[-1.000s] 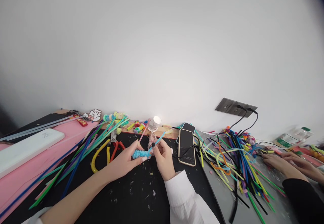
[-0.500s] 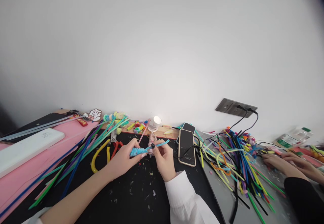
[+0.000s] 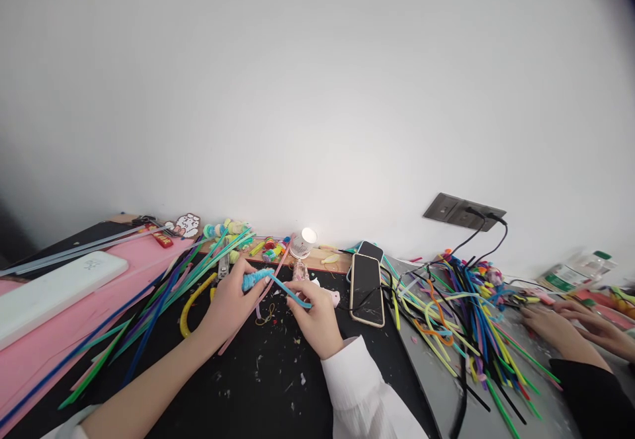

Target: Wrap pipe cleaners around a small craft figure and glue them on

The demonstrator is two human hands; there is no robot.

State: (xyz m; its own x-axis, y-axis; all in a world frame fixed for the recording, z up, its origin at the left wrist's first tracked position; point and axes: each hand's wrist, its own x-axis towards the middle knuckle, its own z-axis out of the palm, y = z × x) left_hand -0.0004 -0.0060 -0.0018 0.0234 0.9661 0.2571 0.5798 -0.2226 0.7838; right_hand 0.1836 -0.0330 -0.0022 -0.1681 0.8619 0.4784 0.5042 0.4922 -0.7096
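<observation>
My left hand is closed around a thick, tightly wound blue pipe-cleaner coil. From the coil's right end a straight blue tail runs down to my right hand, whose thumb and fingers pinch it. A pink pipe cleaner lies slantwise on the black mat beneath and between my hands. Left of my left hand are yellow-handled pliers, partly covered by the hand. Behind my right hand sits a small pinkish object, mostly hidden.
A phone lies right of my hands; a white cup stands by the wall. Pipe cleaners spread at left and in a heap at right. Another person's hands are at far right. Cables hang from a wall socket.
My left hand has shifted slightly left with the coil. My right hand has moved a little down and left, and the blue tail now slopes downward instead of up to the right.
</observation>
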